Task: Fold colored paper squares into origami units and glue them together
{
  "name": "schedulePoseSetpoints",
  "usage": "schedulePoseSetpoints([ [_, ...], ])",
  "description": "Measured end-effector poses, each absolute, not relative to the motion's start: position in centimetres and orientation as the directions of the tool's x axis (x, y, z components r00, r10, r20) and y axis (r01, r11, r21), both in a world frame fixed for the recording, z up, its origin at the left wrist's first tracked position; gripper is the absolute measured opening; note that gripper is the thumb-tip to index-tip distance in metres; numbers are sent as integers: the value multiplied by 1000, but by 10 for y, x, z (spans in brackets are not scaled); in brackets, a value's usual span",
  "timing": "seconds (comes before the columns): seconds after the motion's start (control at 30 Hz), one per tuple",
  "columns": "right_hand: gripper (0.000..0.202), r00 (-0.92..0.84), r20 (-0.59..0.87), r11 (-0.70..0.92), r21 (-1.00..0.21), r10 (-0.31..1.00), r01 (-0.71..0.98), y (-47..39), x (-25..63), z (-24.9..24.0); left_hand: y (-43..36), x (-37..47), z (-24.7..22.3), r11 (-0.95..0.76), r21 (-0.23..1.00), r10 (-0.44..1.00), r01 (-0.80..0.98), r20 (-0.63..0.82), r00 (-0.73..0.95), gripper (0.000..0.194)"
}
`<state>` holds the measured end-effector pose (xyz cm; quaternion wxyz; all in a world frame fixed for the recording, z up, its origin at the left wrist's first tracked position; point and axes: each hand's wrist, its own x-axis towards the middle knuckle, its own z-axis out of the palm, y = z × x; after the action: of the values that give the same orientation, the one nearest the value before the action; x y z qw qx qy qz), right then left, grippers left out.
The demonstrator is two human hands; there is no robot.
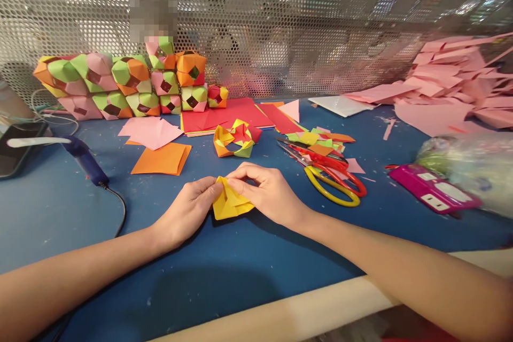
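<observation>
Both hands are down in the middle of the frame, working on one folded piece of yellow paper [231,207]. The left hand [188,208] comes in from the lower left and has its fingers closed in a pinch on the paper's upper left edge, thumb on the near side. The right hand [270,192] reaches in from the lower right, thumb pressed flat on the paper's top right part, fingers bent around behind it, so it's basically clamped too; can't really see the fingertips back there. The paper is just above the blue surface [192,288], can't tell if its bottom edge touches. Right behind the hands, near frame center, sits a paper ring [245,141] in orange, yellow, red and green. To its left there's folded orange paper [160,160] with pink paper [154,132] overlapping it, and red sheets [232,116] are just behind. Right of center: scissors with yellow [309,170] and red handles, plus a bunch of scraps [308,138]. A row of stacked paper balls [132,75] fills the upper left, against a metal mesh [280,32]. Far left is a blue tool [86,160] with a white stick in it, and over at the right a magenta power strip [433,188] next to a plastic bag [476,163], with a big pink paper pile [444,83] above them.
</observation>
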<state>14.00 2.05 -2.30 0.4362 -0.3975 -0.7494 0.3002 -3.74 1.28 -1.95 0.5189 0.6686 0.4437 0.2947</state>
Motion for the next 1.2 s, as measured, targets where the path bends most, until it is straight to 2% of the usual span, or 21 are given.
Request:
schedulePoseSetpoints([
  [0.17,10,-286,447,526,-778,847,343,21,140,-24,12,-37,-15,-143,926,897,349,-27,440,31],
  [0.67,11,-287,487,562,-756,825,334,19,139,-23,10,-35,-14,-144,932,914,333,-4,406,27],
  [0.9,13,-346,537,638,-678,769,366,18,138,-24,10,-36,-18,-290,848,925,443,129,357,31],
  [1.0,9,-360,506,619,-688,783,379,18,139,-23,8,-37,-18,-347,799,922,491,194,336,30],
  [1.2,13,-363,486,605,-682,795,411,21,143,-20,7,-38,-15,-337,796,933,503,210,293,26],
])
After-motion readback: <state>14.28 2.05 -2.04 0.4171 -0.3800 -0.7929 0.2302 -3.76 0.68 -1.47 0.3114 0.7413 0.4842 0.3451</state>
